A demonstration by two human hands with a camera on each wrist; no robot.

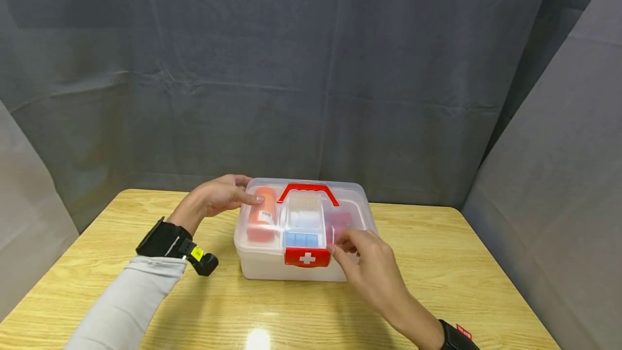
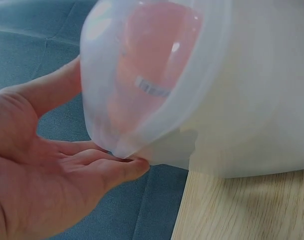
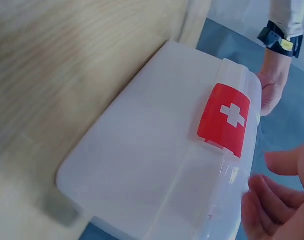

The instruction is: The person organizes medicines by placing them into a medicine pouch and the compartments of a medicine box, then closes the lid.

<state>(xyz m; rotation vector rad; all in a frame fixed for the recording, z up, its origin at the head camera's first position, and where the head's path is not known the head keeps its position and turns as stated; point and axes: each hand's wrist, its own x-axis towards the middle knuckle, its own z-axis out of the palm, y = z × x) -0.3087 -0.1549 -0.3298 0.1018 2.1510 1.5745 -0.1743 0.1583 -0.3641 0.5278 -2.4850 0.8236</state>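
A translucent plastic first-aid box (image 1: pixel 262 267) with a closed lid stands on the table. Its red latch (image 1: pixel 307 257) bears a white cross and faces me; a red handle (image 1: pixel 308 187) lies on the lid. My left hand (image 1: pixel 218 196) holds the box's left back corner, thumb over the lid and fingers along the side below the rim, as the left wrist view shows. By the right end of the latch is my right hand (image 1: pixel 371 266), fingers loosely bent. In the right wrist view that hand (image 3: pixel 281 195) appears slightly apart from the lid, holding nothing.
Through the lid show an orange bottle-like item (image 1: pixel 263 212), a blue item (image 1: pixel 301 240) and a pink item (image 1: pixel 337 223). The wooden table (image 1: pixel 437 285) has a grey cloth (image 1: pixel 311 69) behind it and pale panels at both sides.
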